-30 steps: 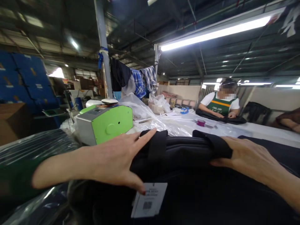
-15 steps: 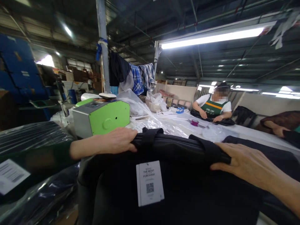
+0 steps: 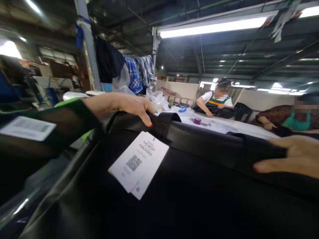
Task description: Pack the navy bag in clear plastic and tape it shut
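A black leather-like garment (image 3: pixel 189 186) fills the lower part of the head view, its waistband with belt loops stretched between my hands. My left hand (image 3: pixel 134 106) grips the band near its left loop, thumb on the near side. At the right, my right hand (image 3: pixel 291 157) is closed on the other end of the band, thumb in front; its fingers behind are hidden. White paper tags (image 3: pixel 139 164) with print and a QR code hang tilted from the band by a thin black string, just below my left hand.
Beyond the garment is a white worktable (image 3: pixel 224 124) with a purple tape roll (image 3: pixel 197 121), a blue object (image 3: pixel 182 109) and plastic bags. Two people work with dark garments across it. Clothes (image 3: pixel 134 73) hang beside a post. Plastic-wrapped items lie at lower left.
Both hands have raised and spread the garment nearer the camera. The tags have swung to a tilt. The view has shifted right, and the green machine is now mostly hidden.
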{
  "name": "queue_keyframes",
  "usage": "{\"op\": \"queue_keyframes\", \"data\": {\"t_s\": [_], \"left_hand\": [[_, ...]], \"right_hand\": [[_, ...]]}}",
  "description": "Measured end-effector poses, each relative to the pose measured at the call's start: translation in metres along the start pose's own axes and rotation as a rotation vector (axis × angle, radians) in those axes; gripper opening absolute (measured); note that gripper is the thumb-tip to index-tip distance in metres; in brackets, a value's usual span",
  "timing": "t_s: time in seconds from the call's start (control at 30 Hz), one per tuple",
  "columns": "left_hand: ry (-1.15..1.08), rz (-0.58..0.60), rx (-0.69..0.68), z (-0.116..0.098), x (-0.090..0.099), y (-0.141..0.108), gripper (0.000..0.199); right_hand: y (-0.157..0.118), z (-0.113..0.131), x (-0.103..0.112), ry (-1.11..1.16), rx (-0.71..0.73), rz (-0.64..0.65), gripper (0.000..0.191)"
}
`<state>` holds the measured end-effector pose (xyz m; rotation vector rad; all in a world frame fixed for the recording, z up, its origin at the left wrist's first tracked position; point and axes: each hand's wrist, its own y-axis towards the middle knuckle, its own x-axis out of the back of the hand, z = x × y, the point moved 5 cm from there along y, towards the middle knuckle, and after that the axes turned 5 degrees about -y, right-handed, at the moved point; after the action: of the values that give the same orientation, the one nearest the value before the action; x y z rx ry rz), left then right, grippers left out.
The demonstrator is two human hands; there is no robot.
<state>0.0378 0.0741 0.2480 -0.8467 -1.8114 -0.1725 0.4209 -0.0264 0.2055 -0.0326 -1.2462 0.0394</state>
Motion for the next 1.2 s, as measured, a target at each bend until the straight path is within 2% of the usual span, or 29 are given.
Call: {"op": "queue_keyframes", "data": {"t_s": [0.03, 0.07, 0.1, 0.13, 0.17, 0.27, 0.37, 0.53, 0.67, 0.8, 0.9, 1.0, 1.1, 1.2], "left_hand": [[0.039, 0.017, 0.019, 0.006, -0.014, 0.025, 0.043], [0.088, 0.014, 0.034, 0.012, -0.031, 0.049, 0.039], [0.131, 0.003, 0.06, 0.019, -0.05, 0.072, 0.037], [0.156, -0.003, 0.079, 0.025, -0.071, 0.093, 0.038], [0.174, -0.008, 0.103, 0.032, -0.091, 0.11, 0.04], [0.184, 0.005, 0.151, 0.053, -0.138, 0.142, 0.043], [0.156, 0.039, 0.179, 0.071, -0.159, 0.155, 0.041], [0.068, 0.069, 0.195, 0.086, -0.176, 0.171, 0.041], [-0.044, 0.068, 0.185, 0.092, -0.184, 0.182, 0.039], [-0.238, 0.059, 0.144, 0.093, -0.181, 0.183, 0.033], [-0.496, 0.068, 0.081, 0.087, -0.183, 0.183, 0.039], [-0.77, 0.035, 0.062, 0.081, -0.191, 0.187, 0.046], [-0.98, -0.089, 0.088, 0.076, -0.194, 0.192, 0.048], [-1.163, -0.101, 0.011, 0.066, -0.185, 0.186, 0.058]], "right_hand": [[0.007, 0.0, -0.015, -0.007, -0.046, 0.115, 0.046], [0.014, 0.002, -0.033, -0.023, -0.015, 0.198, 0.041], [0.021, 0.0, -0.051, -0.122, -0.019, 0.208, 0.04], [0.028, -0.006, -0.066, -0.281, -0.074, 0.142, 0.042], [0.033, -0.012, -0.084, -0.324, -0.097, 0.142, 0.043], [0.042, -0.029, -0.131, -0.32, -0.083, 0.176, 0.038], [0.044, -0.043, -0.159, -0.284, -0.069, 0.205, 0.039], [0.048, -0.065, -0.191, -0.18, -0.109, 0.256, 0.047], [0.055, -0.076, -0.202, -0.03, -0.129, 0.254, 0.046], [0.065, -0.074, -0.201, 0.2, -0.169, 0.258, 0.041], [0.071, -0.071, -0.203, 0.467, -0.225, 0.287, 0.048], [0.075, -0.077, -0.202, 0.681, -0.341, 0.184, 0.061], [0.075, -0.083, -0.195, 0.83, -0.461, 0.044, 0.064], [0.07, -0.072, -0.182, 1.012, -0.441, 0.016, 0.061]]}}
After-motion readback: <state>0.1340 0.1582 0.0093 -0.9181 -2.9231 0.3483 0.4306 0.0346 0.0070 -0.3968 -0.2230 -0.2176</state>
